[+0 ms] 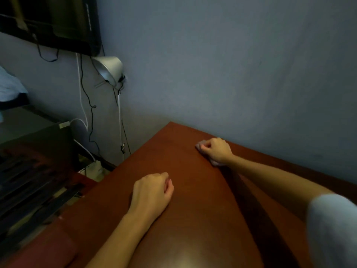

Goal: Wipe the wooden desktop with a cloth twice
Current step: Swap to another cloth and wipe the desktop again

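**Two hands on the brown table**

Far to the left, a dark screen (pixel 48 20) hangs on the grey wall (pixel 231 64). Black and white wires (pixel 85 105) hang down under it. Just to the right of them is a silver lamp (pixel 109 68) on a thin white pole.

The left hand (pixel 152 192) rests on the near part of the wooden table (pixel 193 219). Its fingers are curled in and it holds nothing.

Farther right and farther away, the right hand (pixel 216 150) is closed tight around a small pale cloth (pixel 199 146). The cloth lies on the table, close to the wall, and peeks out on both sides of the hand.

At the right edge is a pale sleeve (pixel 332 229).
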Demonstrator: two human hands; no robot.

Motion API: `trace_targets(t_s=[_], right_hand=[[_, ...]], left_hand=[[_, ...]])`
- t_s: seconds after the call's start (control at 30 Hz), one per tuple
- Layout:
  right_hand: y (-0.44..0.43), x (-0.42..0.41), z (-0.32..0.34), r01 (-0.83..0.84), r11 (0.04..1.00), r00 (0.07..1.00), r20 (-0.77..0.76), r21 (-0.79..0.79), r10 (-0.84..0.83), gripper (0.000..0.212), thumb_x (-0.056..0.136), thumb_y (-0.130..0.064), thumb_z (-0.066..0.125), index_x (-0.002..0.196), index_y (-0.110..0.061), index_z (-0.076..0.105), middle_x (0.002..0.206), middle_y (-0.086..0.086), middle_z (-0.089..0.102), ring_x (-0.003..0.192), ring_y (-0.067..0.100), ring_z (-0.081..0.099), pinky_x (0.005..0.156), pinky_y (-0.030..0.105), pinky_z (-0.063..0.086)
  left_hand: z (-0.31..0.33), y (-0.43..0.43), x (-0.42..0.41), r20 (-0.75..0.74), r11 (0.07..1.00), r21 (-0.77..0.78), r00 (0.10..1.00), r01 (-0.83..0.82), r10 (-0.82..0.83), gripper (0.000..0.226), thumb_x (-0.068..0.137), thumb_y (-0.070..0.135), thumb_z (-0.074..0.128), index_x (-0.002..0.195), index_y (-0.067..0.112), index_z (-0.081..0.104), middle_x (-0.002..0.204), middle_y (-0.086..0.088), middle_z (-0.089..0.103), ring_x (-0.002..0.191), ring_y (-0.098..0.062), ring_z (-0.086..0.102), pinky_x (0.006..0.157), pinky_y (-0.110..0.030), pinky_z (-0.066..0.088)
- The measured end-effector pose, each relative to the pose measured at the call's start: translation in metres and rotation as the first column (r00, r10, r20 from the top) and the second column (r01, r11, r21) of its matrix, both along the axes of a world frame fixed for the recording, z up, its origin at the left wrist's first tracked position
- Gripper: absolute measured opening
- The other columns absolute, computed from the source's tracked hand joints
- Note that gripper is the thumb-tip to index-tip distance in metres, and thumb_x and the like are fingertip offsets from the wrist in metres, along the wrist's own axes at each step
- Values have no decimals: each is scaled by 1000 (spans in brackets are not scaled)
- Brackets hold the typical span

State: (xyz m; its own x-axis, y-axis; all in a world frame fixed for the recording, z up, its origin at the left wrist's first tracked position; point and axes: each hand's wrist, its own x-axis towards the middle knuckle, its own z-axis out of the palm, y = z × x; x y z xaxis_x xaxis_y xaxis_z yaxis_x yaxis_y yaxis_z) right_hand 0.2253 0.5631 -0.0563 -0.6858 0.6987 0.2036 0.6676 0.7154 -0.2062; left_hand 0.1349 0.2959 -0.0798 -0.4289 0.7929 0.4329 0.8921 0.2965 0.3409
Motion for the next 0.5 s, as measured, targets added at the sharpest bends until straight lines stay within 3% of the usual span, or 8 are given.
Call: trace_targets(t_s=[0.1,0.2,0.27,0.37,0.43,0.5], right_hand=[[-2,-38,8,71,997,997,-21,-18,-72,30,92,-43,51,84,-25,73,83,12,71,84,29,66,62,25,36],[-40,-55,8,-45,998,999,-20,-35,44,42,91,-44,50,55,-24,53,56,4,61,59,18,58,54,23,32],[-67,-48,2,-188,982,982,-4,-22,188,46,90,-40,52,52,-16,44,50,-1,51,53,14,49,54,25,31],[-82,-13,-4,-366,930,928,57,-32,367,44,90,-35,50,52,-19,34,49,-3,40,46,7,39,49,24,27],[-63,12,-4,-324,945,943,57,-51,327,40,85,-43,44,51,-23,35,50,-4,41,48,6,40,52,25,29],[-26,30,-5,-200,978,979,10,-64,202,40,81,-52,41,52,-26,47,56,-4,52,55,8,49,57,28,35]], left_hand=[[-1,0,-3,0,1000,15,1000,6,-6,34,88,28,54,60,25,35,50,11,32,50,-9,40,42,-18,20],[0,-2,-3,2,1000,22,1000,9,-9,33,87,28,57,61,24,37,52,10,36,51,-14,48,44,-24,26],[0,-3,-2,-15,1000,19,1000,6,-5,33,86,28,59,61,24,37,52,9,38,51,-16,53,45,-25,31],[-2,-3,-3,-35,1000,16,999,16,-16,35,84,28,62,60,24,37,52,9,37,48,-14,50,43,-24,32],[-3,-3,-3,-37,1000,19,999,23,-23,33,85,28,60,61,24,38,52,10,38,47,-11,46,43,-25,34],[-3,-2,-3,-35,1000,9,999,20,-20,31,88,29,57,62,25,40,54,9,43,49,-10,45,44,-27,39]])
